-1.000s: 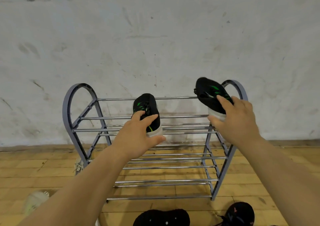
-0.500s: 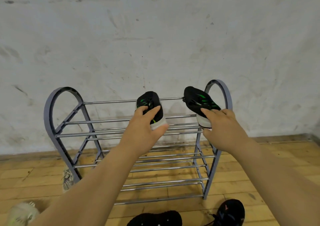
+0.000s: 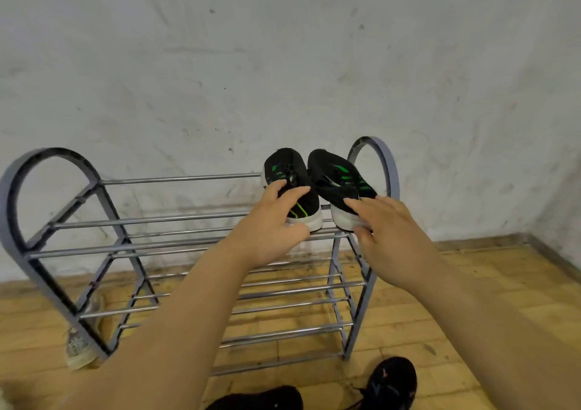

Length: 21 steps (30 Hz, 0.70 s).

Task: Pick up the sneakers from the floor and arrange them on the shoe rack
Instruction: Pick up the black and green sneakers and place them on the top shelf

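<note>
Against scuffed wall, shoe rack (image 3: 67,222) top tier, right end: green-striped black sneakers (image 3: 294,186) paired, left hand (image 3: 267,233) and right hand (image 3: 390,237) fingers loosely clasping heels; black sneakers (image 3: 393,381) and pale sneaker (image 3: 77,346) remain floored.

grey metal-bar shoe rack (image 3: 176,221) | top tier, right end: two black green-striped sneakers (image 3: 292,186) (image 3: 341,183) touching | wooden floor (image 3: 440,299): rack, grey-white sneaker (image 3: 77,346), two black shoes (image 3: 393,381)

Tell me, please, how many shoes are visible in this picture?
5: two black-green sneakers on the rack's top shelf, two black shoes on the floor in front, one pale shoe left. Others may be hidden.
</note>
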Each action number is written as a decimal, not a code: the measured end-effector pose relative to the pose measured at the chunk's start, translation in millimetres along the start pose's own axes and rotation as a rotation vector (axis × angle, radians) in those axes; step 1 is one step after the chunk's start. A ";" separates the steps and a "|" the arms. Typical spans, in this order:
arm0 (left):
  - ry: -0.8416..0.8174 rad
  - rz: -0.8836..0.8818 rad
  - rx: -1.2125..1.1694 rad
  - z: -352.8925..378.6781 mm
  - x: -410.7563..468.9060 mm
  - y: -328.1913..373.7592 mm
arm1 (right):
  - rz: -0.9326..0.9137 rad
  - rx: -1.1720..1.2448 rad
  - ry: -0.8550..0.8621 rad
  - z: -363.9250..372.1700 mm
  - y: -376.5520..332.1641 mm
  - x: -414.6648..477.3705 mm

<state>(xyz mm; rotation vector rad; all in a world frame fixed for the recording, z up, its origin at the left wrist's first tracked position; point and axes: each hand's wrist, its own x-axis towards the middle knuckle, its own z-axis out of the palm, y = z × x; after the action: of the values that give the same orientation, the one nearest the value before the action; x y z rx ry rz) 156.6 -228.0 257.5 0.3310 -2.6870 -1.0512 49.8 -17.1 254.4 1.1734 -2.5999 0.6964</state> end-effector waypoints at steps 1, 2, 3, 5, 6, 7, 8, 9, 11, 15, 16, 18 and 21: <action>-0.001 0.010 -0.006 -0.7 -1.1 0.7 | 0.000 -0.008 0.003 -0.2 -0.4 -0.3; -0.001 0.025 0.000 -0.2 -1.8 1.2 | 0.003 -0.014 0.004 -0.1 -0.6 -0.3; -0.001 0.043 0.013 0.8 -2.0 1.4 | 0.010 -0.016 0.005 -0.5 -1.4 -0.3; -0.002 0.065 0.042 2.3 -0.9 1.5 | 0.029 -0.017 0.008 -1.0 -3.5 0.0; -0.004 0.069 0.053 2.9 0.2 1.5 | 0.037 -0.017 0.011 -1.2 -4.6 0.2; -0.008 0.076 0.064 3.5 1.2 1.8 | 0.044 -0.018 0.012 -1.2 -5.7 0.7; -0.015 0.083 0.076 4.1 2.1 2.2 | 0.050 -0.021 0.012 -0.6 -5.9 1.2; -0.022 0.089 0.087 4.4 2.4 2.6 | 0.055 -0.024 0.011 0.2 -6.1 1.6; -0.026 0.097 0.099 4.1 1.4 2.1 | 0.059 -0.028 0.012 2.8 -7.6 1.3; 0.033 0.114 0.135 5.1 -9.9 -0.7 | 0.024 0.004 0.050 8.3 -12.9 -4.8; 0.053 0.108 0.144 4.3 -14.9 -2.6 | 0.020 0.022 0.080 8.1 -15.1 -7.3; 0.077 0.093 0.183 -3.2 -28.0 -8.6 | 0.000 0.059 0.165 5.9 -22.6 -10.8; 0.088 0.075 0.308 -29.0 -59.0 -21.2 | -0.054 0.133 0.203 3.5 -41.2 -11.8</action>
<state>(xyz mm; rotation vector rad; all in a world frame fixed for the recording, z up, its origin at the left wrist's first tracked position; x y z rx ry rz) 223.7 -244.3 255.5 0.3184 -2.7541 -0.5865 88.5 -34.7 260.8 1.1387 -2.3780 0.9377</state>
